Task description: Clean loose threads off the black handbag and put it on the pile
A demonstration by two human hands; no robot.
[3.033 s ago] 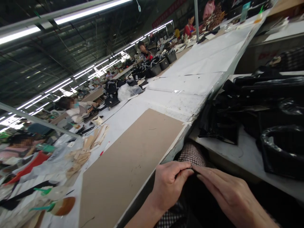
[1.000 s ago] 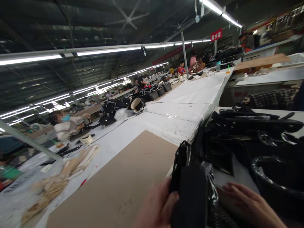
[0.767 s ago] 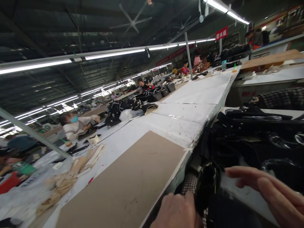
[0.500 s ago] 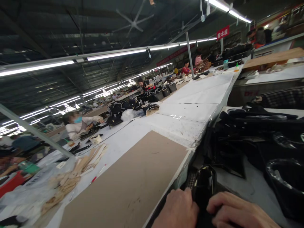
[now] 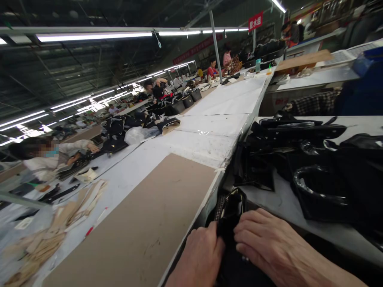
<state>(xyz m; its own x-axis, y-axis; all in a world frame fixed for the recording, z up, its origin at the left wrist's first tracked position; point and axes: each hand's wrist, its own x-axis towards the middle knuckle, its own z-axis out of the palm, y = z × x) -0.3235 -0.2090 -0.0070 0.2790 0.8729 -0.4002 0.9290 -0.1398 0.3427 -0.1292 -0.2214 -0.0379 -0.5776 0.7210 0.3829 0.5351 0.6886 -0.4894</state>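
Observation:
At the bottom of the view my left hand (image 5: 202,255) and my right hand (image 5: 265,241) close on a glossy black piece of bag material (image 5: 231,211), held low in my lap beside the table edge. The left thumb and fingers pinch its left side. Over its right side the right fingers are curled. Checked fabric shows just behind the piece. What lies under my palms is hidden.
A brown board (image 5: 140,227) lies on the long white table (image 5: 209,131) at my left. Black bags and straps (image 5: 302,147) pile on the bench at my right. Tan cut pieces (image 5: 60,223) lie at far left. Other workers sit along the line.
The black piece was raised in my left hand, then lowered to my lap. My right hand came back from open and outstretched onto the piece. The view has swung slightly right.

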